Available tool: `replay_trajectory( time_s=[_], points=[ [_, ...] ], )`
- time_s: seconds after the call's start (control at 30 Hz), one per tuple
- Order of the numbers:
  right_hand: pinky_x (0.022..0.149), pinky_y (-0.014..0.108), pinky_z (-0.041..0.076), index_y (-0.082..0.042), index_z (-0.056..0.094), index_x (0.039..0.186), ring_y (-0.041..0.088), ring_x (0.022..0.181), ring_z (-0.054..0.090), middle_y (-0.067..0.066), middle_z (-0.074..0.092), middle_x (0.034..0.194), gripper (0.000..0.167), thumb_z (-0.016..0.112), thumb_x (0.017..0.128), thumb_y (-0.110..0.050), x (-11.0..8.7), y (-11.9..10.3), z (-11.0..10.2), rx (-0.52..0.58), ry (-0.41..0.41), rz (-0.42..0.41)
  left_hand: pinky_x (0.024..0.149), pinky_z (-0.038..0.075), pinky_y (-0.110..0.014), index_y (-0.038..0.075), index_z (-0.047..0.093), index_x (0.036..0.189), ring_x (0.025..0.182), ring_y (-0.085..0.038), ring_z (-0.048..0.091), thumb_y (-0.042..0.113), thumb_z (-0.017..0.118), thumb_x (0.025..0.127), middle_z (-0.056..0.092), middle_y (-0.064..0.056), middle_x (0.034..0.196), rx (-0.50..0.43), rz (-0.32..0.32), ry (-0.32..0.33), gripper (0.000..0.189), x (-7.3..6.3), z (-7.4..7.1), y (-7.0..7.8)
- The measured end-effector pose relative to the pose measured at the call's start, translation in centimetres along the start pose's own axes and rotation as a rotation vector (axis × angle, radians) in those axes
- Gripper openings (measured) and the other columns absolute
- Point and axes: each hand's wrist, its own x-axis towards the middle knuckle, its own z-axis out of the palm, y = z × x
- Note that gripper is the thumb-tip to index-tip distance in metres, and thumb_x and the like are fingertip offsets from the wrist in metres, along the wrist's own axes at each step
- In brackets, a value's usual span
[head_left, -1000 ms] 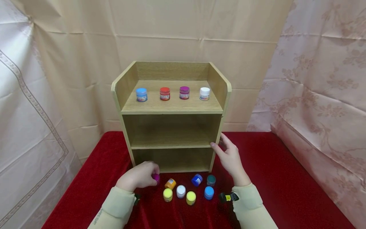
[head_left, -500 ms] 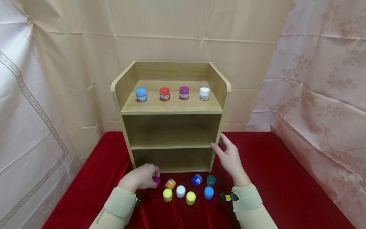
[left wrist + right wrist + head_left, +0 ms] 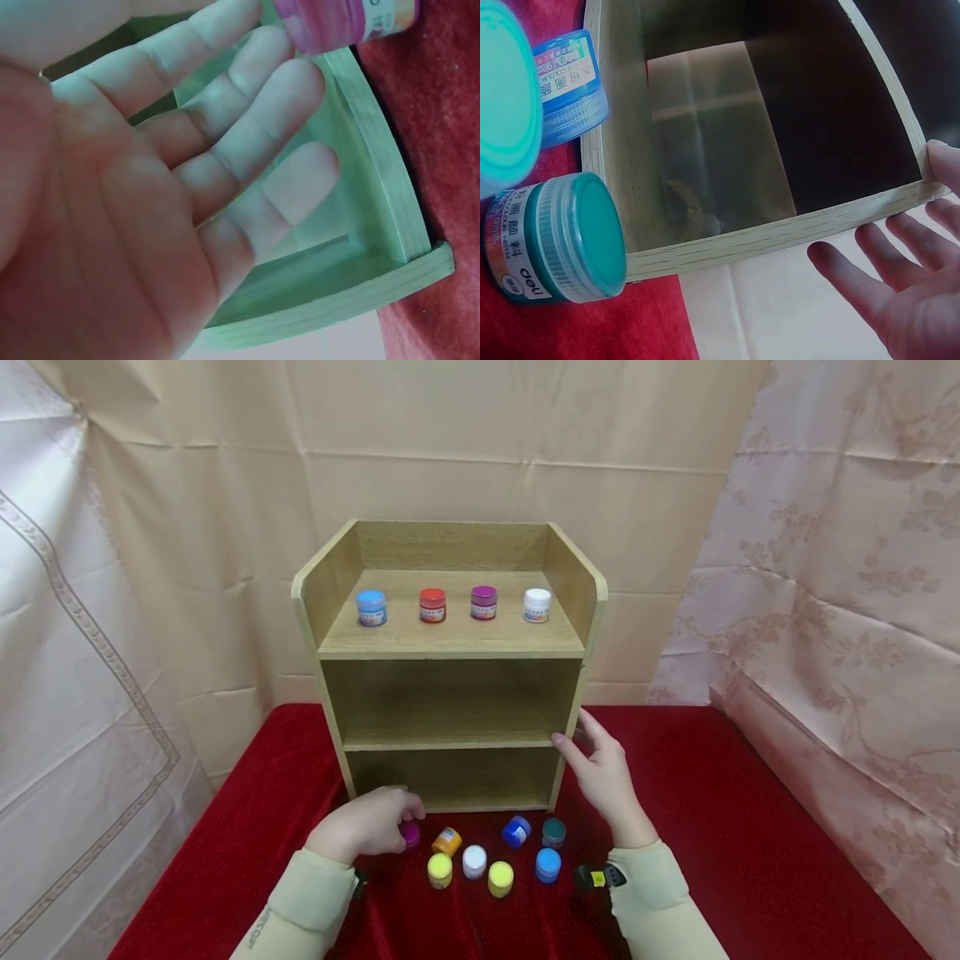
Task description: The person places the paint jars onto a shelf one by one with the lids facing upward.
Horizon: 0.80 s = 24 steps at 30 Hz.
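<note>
A small wooden shelf unit [image 3: 450, 654] stands on the red cloth. Beside its lower left front my left hand [image 3: 367, 824] is at a purple paint jar [image 3: 410, 835], its fingers spread loosely about the lid. Up close in the left wrist view, the purple paint jar [image 3: 330, 22] lies just past the fingertips; the thumb tip is out of frame. My right hand [image 3: 602, 772] holds the unit's right side panel, thumb on the front edge and fingers along the outside. That side panel [image 3: 780, 229] runs between thumb and fingers in the right wrist view.
Before the unit lie an orange jar [image 3: 447, 841], a dark blue jar [image 3: 516, 832], a teal jar [image 3: 553, 832], a light blue jar [image 3: 548, 865], a white jar [image 3: 474, 862] and yellow jars [image 3: 501, 878]. On the top shelf several jars stand in a row, including a red jar [image 3: 432, 607].
My left hand's fingers have loosened from around the purple paint jar, and more of its lid shows. The jar now looks more upright. My right hand has stayed in place.
</note>
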Motion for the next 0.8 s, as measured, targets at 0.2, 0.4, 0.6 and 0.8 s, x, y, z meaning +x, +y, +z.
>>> replay_trajectory(
  time_s=[0.2, 0.4, 0.6, 0.8],
  points=[
    [0.091, 0.052, 0.054, -0.019, 0.047, 0.153, 0.038, 0.128, 0.057, 0.013, 0.056, 0.145, 0.059, 0.069, 0.099, -0.026, 0.08, -0.03, 0.04, -0.001, 0.001, -0.005, 0.081, 0.052, -0.043, 0.007, 0.074, 0.098, 0.086, -0.020, 0.058, -0.008, 0.077, 0.076, 0.062, -0.002, 0.094, 0.016, 0.019, -0.011, 0.027, -0.02, 0.06, 0.24],
    [0.090, 0.052, 0.054, -0.019, 0.048, 0.152, 0.037, 0.127, 0.058, 0.013, 0.057, 0.144, 0.058, 0.070, 0.098, -0.026, 0.03, -0.12, 0.03, -0.002, 0.004, -0.007, 0.080, 0.053, -0.043, 0.006, 0.075, 0.097, 0.085, -0.020, 0.058, -0.006, 0.078, 0.077, 0.064, -0.002, 0.093, 0.006, -0.013, -0.016, 0.023, 0.10, 0.01, 0.25],
    [0.090, 0.051, 0.055, -0.019, 0.048, 0.152, 0.037, 0.127, 0.058, 0.013, 0.057, 0.144, 0.058, 0.070, 0.099, -0.025, 0.05, -0.06, 0.04, -0.001, 0.007, -0.011, 0.070, 0.053, -0.038, 0.008, 0.073, 0.091, 0.075, -0.016, 0.056, 0.009, 0.085, 0.079, 0.064, 0.000, 0.084, -0.005, -0.082, 0.000, 0.017, 0.04, 0.08, 0.20],
    [0.090, 0.051, 0.055, -0.018, 0.048, 0.152, 0.037, 0.126, 0.058, 0.013, 0.057, 0.143, 0.058, 0.070, 0.098, -0.025, 0.01, -0.02, 0.07, -0.003, 0.007, -0.008, 0.052, 0.042, -0.030, 0.014, 0.063, 0.067, 0.056, -0.013, 0.046, 0.021, 0.084, 0.081, 0.056, 0.002, 0.060, 0.021, -0.125, 0.010, 0.027, -0.05, 0.26, 0.20]
  ],
)
